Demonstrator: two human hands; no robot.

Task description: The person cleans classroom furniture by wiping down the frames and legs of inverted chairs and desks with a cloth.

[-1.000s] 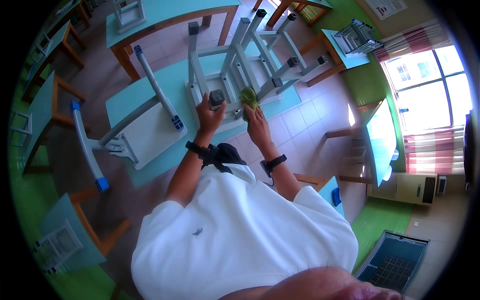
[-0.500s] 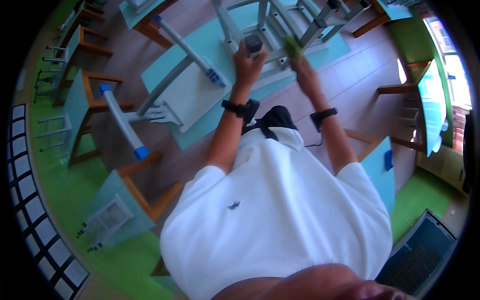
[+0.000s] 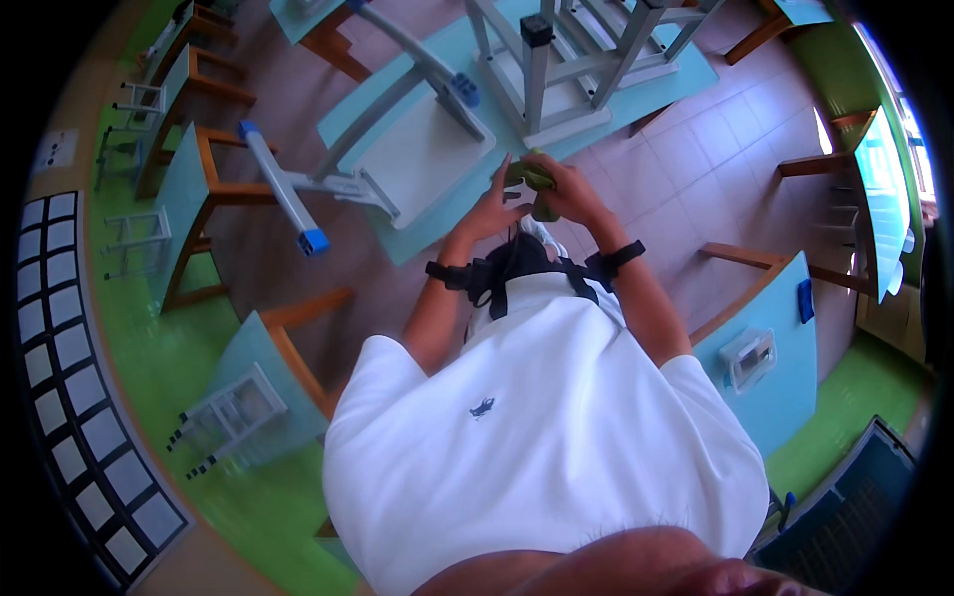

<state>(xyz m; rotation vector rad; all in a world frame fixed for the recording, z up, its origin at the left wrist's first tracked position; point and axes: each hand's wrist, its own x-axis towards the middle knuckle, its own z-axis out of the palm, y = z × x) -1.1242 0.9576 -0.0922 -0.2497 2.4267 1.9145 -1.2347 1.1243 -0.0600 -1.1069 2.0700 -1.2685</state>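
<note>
Both hands have left the upturned grey stools (image 3: 535, 91) and drawn together nearer the body, just off the near edge of the worktop (image 3: 413, 240). The right hand (image 3: 576, 192) keeps its fingers closed on the green cloth (image 3: 538, 178), now between the two hands; the left hand (image 3: 487, 211), earlier at a leg's dark cap, curves half-open beside it, whether gripping I cannot tell

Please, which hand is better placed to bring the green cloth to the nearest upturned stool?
Probably the right hand: it appears to hold more of the green cloth and lies more directly below the upturned stool in the picture. The left hand sits farther left.
</note>
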